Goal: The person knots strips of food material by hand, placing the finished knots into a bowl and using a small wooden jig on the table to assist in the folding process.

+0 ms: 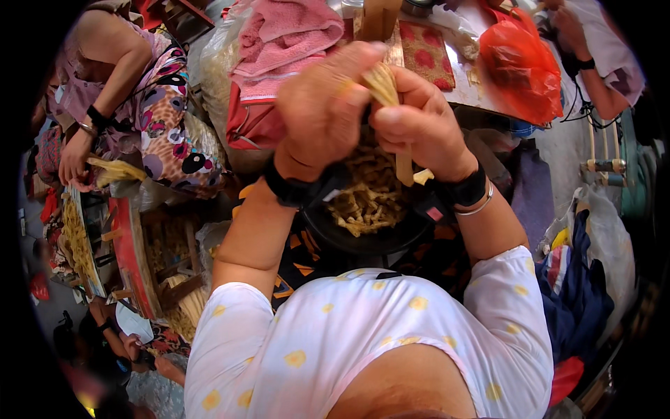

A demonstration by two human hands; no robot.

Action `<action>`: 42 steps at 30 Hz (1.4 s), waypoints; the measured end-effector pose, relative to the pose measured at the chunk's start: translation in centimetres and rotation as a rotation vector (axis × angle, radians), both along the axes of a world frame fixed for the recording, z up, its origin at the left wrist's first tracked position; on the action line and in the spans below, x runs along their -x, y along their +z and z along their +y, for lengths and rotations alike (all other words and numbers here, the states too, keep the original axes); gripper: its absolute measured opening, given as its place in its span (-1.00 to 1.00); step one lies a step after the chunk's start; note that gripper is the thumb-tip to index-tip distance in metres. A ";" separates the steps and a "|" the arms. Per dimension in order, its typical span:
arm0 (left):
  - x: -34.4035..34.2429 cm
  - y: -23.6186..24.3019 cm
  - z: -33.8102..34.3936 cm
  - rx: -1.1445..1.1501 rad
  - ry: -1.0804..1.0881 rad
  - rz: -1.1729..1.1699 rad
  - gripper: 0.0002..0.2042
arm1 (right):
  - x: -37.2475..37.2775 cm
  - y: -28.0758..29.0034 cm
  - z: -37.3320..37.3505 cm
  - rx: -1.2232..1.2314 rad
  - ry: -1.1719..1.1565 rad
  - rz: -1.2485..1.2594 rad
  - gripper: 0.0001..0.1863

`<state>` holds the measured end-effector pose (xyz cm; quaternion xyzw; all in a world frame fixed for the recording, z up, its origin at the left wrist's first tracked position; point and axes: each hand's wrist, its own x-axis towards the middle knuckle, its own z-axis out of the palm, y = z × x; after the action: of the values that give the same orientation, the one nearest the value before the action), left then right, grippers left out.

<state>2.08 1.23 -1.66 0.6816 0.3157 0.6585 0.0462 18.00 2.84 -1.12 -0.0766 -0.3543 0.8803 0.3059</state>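
In front of my chest I hold a pale yellow fibrous strip (382,85), which looks folded into a bundle, with a flat tail hanging below. My right hand (427,122) pinches it between thumb and fingers. Somewhat blurred, my left hand (324,112) is closed at the strip's upper left side, fingertips against it. Directly beneath both hands is a round dark bowl (382,246), partly hidden by my wrists. Many tan, knobbly pieces of similar material (366,202) lie inside it.
Beyond my hands, a table holds a pink towel (289,35), a patterned red-and-tan cloth (426,52) and a red plastic bag (520,66). At left, another person's hand (75,160) is near a yellow strip bundle (118,171). Dark blue clothing (576,279) lies at right.
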 end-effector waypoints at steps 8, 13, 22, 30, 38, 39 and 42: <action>-2.7 0.2 -1.2 0.755 -0.262 -0.302 -0.70 | 0.5 -1.4 0.5 -0.944 -0.790 -0.564 -0.79; -2.4 1.6 -1.5 0.593 0.216 0.361 -0.79 | -1.0 -1.3 1.1 -0.178 -0.230 -0.486 -0.73; -0.4 1.0 -1.1 0.388 -0.022 0.319 -0.96 | -1.7 -1.0 2.3 0.001 0.362 -0.286 -0.88; 0.3 0.5 -0.6 1.052 -0.360 -0.229 -0.94 | -1.2 -1.5 1.6 -0.799 -0.420 -0.486 -0.74; -1.0 1.7 -1.2 0.532 0.246 0.173 -0.92 | -1.3 -2.0 1.9 0.113 0.009 -0.003 -0.83; -1.1 1.6 -1.2 0.530 0.251 0.171 -0.92 | -1.2 -2.0 1.8 0.110 0.014 -0.004 -0.83; -1.1 1.6 -1.2 0.497 0.135 0.193 -0.90 | -1.0 -2.1 1.6 0.020 -0.162 -0.110 -0.83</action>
<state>3.19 0.02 -0.03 0.6864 0.5154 0.4943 0.1376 19.03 4.47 -3.24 -0.1563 -0.3543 0.8507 0.3553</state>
